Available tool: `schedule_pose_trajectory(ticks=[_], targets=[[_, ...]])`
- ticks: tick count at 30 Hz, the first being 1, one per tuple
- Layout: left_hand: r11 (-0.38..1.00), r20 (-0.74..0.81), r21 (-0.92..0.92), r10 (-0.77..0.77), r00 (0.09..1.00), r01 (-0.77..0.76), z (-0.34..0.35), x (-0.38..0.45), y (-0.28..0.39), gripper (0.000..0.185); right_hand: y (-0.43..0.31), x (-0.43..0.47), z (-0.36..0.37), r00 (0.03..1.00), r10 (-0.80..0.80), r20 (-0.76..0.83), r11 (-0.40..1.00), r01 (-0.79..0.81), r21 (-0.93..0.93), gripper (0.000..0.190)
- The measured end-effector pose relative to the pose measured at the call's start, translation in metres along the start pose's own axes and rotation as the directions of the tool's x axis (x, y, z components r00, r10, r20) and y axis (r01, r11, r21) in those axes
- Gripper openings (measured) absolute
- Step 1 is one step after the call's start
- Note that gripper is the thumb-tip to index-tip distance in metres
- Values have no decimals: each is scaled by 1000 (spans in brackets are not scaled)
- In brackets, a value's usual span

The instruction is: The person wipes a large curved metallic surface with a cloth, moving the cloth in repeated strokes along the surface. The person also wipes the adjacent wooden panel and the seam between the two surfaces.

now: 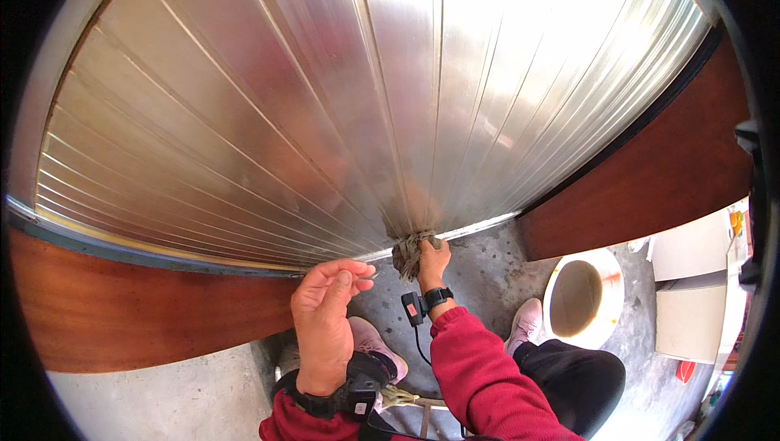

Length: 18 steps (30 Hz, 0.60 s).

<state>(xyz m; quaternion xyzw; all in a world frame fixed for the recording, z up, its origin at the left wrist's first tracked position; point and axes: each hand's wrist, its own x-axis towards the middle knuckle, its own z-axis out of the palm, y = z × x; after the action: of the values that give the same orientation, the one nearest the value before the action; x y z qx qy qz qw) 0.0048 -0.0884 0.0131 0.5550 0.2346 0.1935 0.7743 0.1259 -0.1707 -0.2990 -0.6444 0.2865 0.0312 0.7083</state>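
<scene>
A large ribbed metal panel (pixel 341 112), shiny and upright, fills the upper view. My right hand (pixel 434 263) grips a wet grey-brown rag (pixel 411 256) against the panel's foot, at its bottom edge. To the left and nearer to me, my left hand (pixel 332 307) is raised before the panel's lower edge, thumb and fingertips drawn together. A thin, pale sliver shows at those fingertips, too small to make out. Both wrists carry black straps with small devices.
Brown wooden boards (pixel 164 313) flank the panel. A white bucket (pixel 612 301) of murky brown liquid stands right of my feet on the spotted concrete floor (pixel 487 270). White boxes (pixel 688 325) stand farther right. Below, between my legs, is a metal-framed stool or rack (pixel 426 419).
</scene>
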Motion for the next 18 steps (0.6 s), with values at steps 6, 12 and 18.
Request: schedule_pose_trajectory(ticks=[6,12,18], targets=[[1000,-7,-29,-1,1000,0,0,-2,3,16,-29,-17,-5,960,-251,123,967,255,-15,30],[1000,-1,-18,-16,1000,16,0,-5,3,16,-50,-40,0,866,-495,69,845,498,-197,33],[1000,-4,-4,-7,1000,7,-5,-2,4,16,-3,-12,1,931,-358,71,826,351,-441,39]])
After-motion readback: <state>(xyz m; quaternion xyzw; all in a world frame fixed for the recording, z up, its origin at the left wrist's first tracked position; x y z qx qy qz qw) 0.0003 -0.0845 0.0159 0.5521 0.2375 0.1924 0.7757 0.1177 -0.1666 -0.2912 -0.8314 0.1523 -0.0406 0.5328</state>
